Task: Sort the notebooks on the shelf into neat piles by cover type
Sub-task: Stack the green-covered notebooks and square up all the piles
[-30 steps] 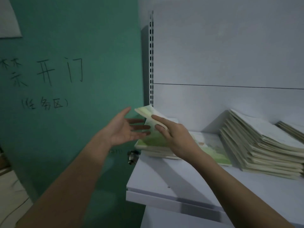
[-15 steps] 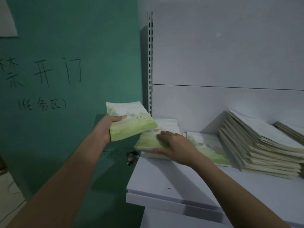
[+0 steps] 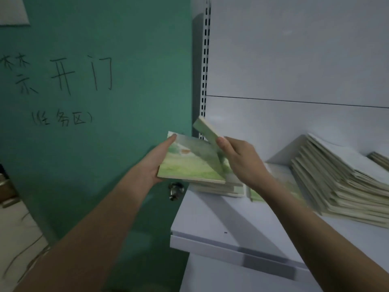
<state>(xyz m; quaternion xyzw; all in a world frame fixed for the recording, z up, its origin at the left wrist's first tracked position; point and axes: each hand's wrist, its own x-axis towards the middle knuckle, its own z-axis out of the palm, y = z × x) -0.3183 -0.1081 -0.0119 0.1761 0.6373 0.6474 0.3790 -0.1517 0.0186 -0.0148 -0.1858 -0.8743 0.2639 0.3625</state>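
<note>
My left hand (image 3: pixel 153 163) holds a green landscape-cover notebook (image 3: pixel 189 165) flat by its left edge, just off the shelf's left end. Above it my right hand (image 3: pixel 242 163) grips a second green notebook (image 3: pixel 207 133), tilted up steeply with its edge toward me. Under both lies a low pile of green-cover notebooks (image 3: pixel 219 187) at the left of the white shelf (image 3: pixel 221 224). Another green notebook (image 3: pixel 255 196) lies flat beside that pile, partly hidden by my right forearm. A tall slanted stack of pale-cover notebooks (image 3: pixel 341 186) stands to the right.
A green door (image 3: pixel 94 60) with handwritten characters and a metal knob (image 3: pixel 175 190) stands directly left of the shelf. The slotted upright (image 3: pixel 205 70) and white back panel close the shelf behind. Another notebook stack (image 3: pixel 381 160) peeks in at the far right.
My right hand has lifted a second green notebook off the left pile and tilted it up. My left hand still holds the first notebook, now nearer the shelf.
</note>
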